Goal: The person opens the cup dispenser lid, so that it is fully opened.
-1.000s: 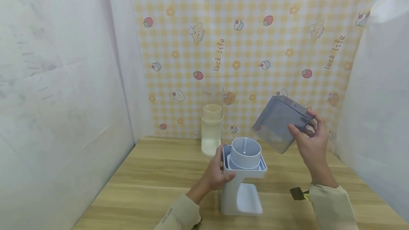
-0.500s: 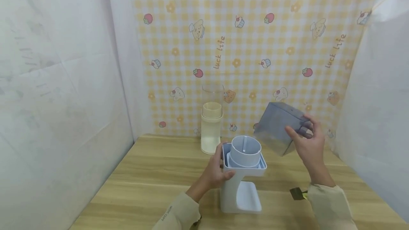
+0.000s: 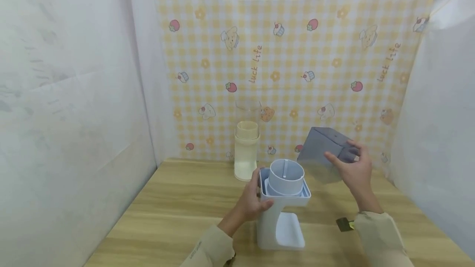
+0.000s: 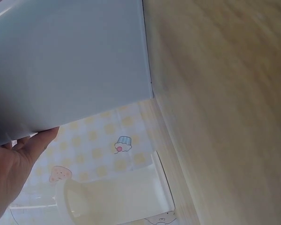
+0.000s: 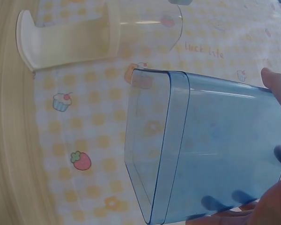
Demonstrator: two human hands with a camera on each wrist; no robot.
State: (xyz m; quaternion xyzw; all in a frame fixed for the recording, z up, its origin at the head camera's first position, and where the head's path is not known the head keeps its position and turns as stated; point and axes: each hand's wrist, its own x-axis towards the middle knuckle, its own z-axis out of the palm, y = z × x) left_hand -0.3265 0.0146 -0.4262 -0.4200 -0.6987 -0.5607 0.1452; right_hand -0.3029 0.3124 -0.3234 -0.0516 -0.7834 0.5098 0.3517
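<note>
One left hand (image 3: 250, 203), as we see it, grips the left side of the white dispenser (image 3: 268, 226) just under its square rim (image 3: 285, 197), and we judge this hold keeps the body steady while it stands upright on the wooden table (image 3: 178, 201). Behind the white dispenser and slightly left of it, the cream dispenser (image 3: 245, 155) stands upright near the patterned cloth (image 3: 211, 94), untouched, probably set back to be out of the way. Atop the white dispenser, we see a round cup (image 3: 283, 184) rising inside the rim, uncovered. To the right and higher, the see-through blue cover (image 3: 320, 147) is held tilted in the air; the right hand (image 3: 356, 172) grips it near its closed end, which we think leaves its open edge (image 5: 171, 140) free and facing mostly down. Bare wood left of the white dispenser seems to give the left arm room, and to its right the cover appears to have room too, though its lower corner looks near the cup, and we cannot tell the depth between them
</note>
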